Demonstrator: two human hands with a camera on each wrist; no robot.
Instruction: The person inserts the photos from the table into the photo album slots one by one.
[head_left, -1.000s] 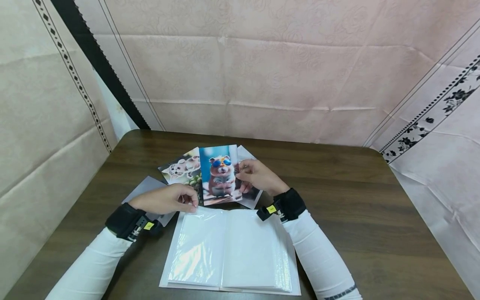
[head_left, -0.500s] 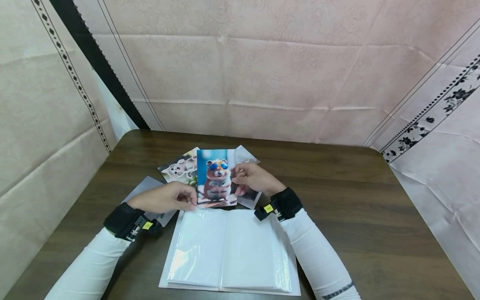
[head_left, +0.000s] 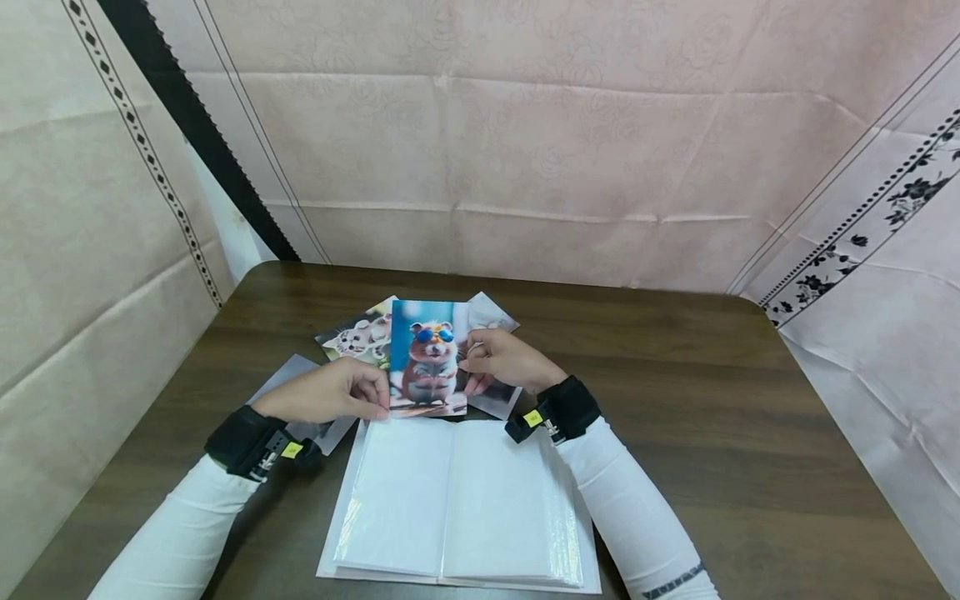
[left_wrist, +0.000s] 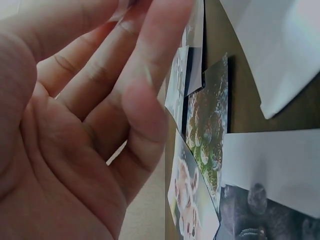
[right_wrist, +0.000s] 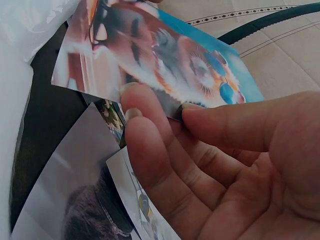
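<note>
A photo [head_left: 427, 367] of a hamster in blue sunglasses stands raised above the far edge of an open photo album [head_left: 495, 508] with clear sleeves. My right hand [head_left: 512, 360] pinches its right edge between thumb and fingers, which the right wrist view shows closely [right_wrist: 200, 165]. At the lower left corner, my left hand [head_left: 330, 392] has thumb and index finger together on the photo's edge; in the left wrist view the contact lies at the top border, mostly cut off. The album's visible pages hold only blank white sleeves.
Behind the held photo lie more photos on the brown table [head_left: 712, 433], among them one of white animals [head_left: 358, 337] and a greyish one [head_left: 491, 312]. Another grey print [head_left: 288, 371] is partly under the left forearm. Pale cloth hangs [head_left: 480, 150] behind the table.
The hamster photo has shifted left and slightly down toward the album, and its lower left corner has come to the left hand's fingertips. The right hand has moved left with it.
</note>
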